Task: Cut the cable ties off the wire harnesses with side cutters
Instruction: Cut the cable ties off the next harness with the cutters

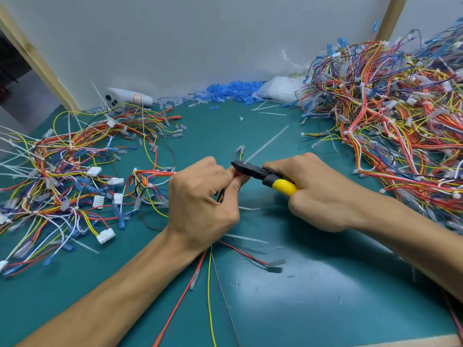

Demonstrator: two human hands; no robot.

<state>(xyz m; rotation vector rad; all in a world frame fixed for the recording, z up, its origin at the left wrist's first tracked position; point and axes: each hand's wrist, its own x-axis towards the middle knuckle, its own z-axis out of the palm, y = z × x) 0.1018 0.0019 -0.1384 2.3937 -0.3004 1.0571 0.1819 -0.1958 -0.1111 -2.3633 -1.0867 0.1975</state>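
My left hand [203,196] grips a wire harness [210,284] of red, yellow and dark wires; its loose ends trail down toward the near edge. My right hand [320,191] grips the side cutters [265,175], black-jawed with yellow handles. The jaws sit at the top of the bundle, right by my left thumb, against a white cable tie [266,144] whose long tail sticks up and to the right. A clear-sleeved terminal [239,149] pokes up just above the jaws. How far the jaws are apart is hard to tell.
A large heap of tied harnesses [390,126] fills the right side of the green mat [313,296]. A looser spread of wires [75,176] covers the left. Blue terminal sleeves [233,92], a plastic bag [280,90] and a white device [129,97] lie along the back wall. Cut ties are scattered around.
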